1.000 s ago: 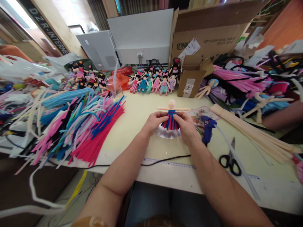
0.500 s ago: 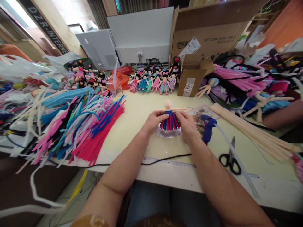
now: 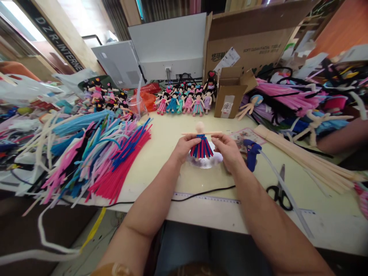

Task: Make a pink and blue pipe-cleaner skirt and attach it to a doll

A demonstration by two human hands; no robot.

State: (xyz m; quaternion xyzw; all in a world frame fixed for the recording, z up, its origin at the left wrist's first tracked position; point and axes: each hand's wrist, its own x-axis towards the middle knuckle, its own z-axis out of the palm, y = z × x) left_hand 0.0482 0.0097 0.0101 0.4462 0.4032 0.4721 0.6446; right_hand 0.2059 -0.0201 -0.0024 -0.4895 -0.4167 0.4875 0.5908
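A small doll (image 3: 200, 127) with a bare beige head, straight outstretched arms and a blue-and-red striped skirt is upright over the table in front of me. My left hand (image 3: 185, 147) pinches it at the skirt's left side, thumb across the waist. At the skirt's right side, just under the doll's arm, is my right hand (image 3: 227, 149). Its thumb and index finger are bent close together; whether anything is between them I cannot make out. Below the skirt lies a shiny clear disc (image 3: 205, 163). A blue glue gun (image 3: 252, 153) rests right of my right hand.
Bundles of coloured pipe cleaners (image 3: 115, 153) cover the left side. Finished dolls (image 3: 184, 101) stand at the back beside a small carton (image 3: 230, 96). Scissors (image 3: 279, 193), a ruler (image 3: 207, 198), a black cable (image 3: 201, 193) and beige strips (image 3: 301, 157) lie nearer me.
My right hand's fingers have come slightly away from the skirt's right edge, leaving a small gap. The doll stays in my left hand. The view has shifted a little.
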